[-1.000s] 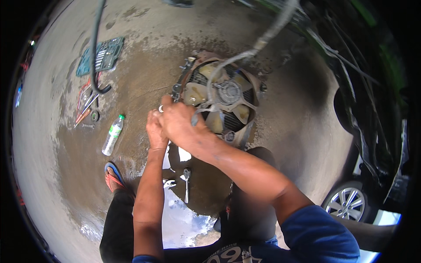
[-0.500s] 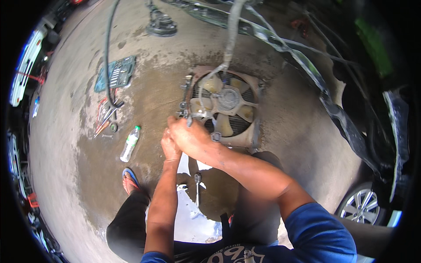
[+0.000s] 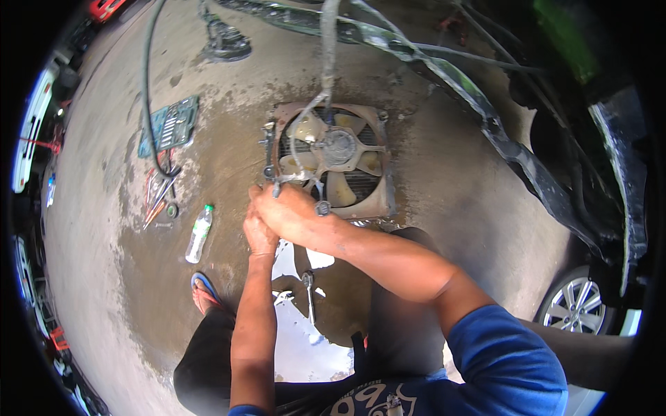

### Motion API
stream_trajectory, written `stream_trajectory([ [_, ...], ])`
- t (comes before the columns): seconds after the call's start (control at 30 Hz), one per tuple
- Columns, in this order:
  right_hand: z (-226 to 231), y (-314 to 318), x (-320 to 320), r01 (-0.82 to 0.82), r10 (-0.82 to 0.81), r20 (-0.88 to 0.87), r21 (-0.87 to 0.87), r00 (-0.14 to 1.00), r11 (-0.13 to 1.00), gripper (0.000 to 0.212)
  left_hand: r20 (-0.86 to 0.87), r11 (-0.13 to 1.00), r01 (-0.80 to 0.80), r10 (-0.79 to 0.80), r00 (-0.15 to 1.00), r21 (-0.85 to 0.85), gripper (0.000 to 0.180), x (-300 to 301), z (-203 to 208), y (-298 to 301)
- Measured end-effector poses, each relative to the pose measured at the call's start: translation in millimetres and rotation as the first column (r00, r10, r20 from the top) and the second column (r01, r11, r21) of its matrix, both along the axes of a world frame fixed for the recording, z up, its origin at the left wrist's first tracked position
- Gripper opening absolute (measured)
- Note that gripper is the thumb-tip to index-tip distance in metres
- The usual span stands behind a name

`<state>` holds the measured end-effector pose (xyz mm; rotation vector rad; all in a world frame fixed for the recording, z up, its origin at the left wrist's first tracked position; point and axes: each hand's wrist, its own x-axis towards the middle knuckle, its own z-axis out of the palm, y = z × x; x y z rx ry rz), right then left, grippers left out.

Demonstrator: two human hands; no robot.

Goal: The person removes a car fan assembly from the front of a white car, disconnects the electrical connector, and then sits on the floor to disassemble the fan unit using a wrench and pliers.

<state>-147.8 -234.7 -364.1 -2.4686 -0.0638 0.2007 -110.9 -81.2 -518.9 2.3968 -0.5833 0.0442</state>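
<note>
Side by side at the near left corner of a dusty radiator (image 3: pixel 386 206) are my two hands. My right hand (image 3: pixel 290 211) is closed, its fingers curled inward and mostly hidden behind its back. Pressed against it is my left hand (image 3: pixel 260 234), also closed. What the fingers grip, if anything, is out of sight. A pale fan (image 3: pixel 340 188) with several blades is mounted on the radiator, which lies on wet concrete. Thin pale wiring (image 3: pixel 293 142) hangs across the fan. Between my legs a ratchet wrench (image 3: pixel 309 297) lies at a puddle (image 3: pixel 298 340).
On the left lie an open socket set (image 3: pixel 166 128), several loose hand tools (image 3: pixel 157 197), a tape roll (image 3: pixel 172 209) and a green-capped bottle (image 3: pixel 199 236). A dark hose (image 3: pixel 146 83) hangs nearby. Vehicle frame parts (image 3: pixel 458 83) jut in from the upper right, with a wheel (image 3: pixel 574 305) below.
The view has shifted, so the radiator and tools appear farther left. Both hands stay together at the same corner of the radiator, with little change in their pose.
</note>
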Motion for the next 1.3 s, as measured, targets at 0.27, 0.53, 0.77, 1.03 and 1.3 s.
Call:
stream_trajectory([
  [0.27, 16, -4, -17, 0.009, -0.008, -0.025, 0.011, 1.0, 1.0, 0.029, 0.038, 0.988, 0.027, -0.022, 0.999, -0.154, 0.016, -26, 9, 9],
  [0.53, 32, -14, -22, -0.221, 0.224, 0.129, -0.036, 0.966, 0.975, 0.025, 0.091, 0.971, 0.108, -0.09, 0.992, -0.214, 0.013, -35, 19, 7],
  [0.77, 32, -8, -19, -0.05, 0.034, -0.161, -0.094, 0.986, 0.994, 0.024, 0.037, 0.971, -0.007, 0.016, 0.999, -0.238, 0.019, -43, 17, 1],
  [1.03, 44, -21, -26, -0.264, 0.258, 0.141, 0.023, 0.956, 0.964, 0.019, -0.022, 0.957, 0.132, -0.142, 0.99, -0.26, 0.028, -41, 16, 8],
  [1.3, 28, -19, -19, -0.173, 0.165, -0.098, -0.081, 0.981, 0.982, 0.023, -0.046, 0.98, 0.063, -0.073, 0.996, -0.186, 0.029, -49, 15, 0],
])
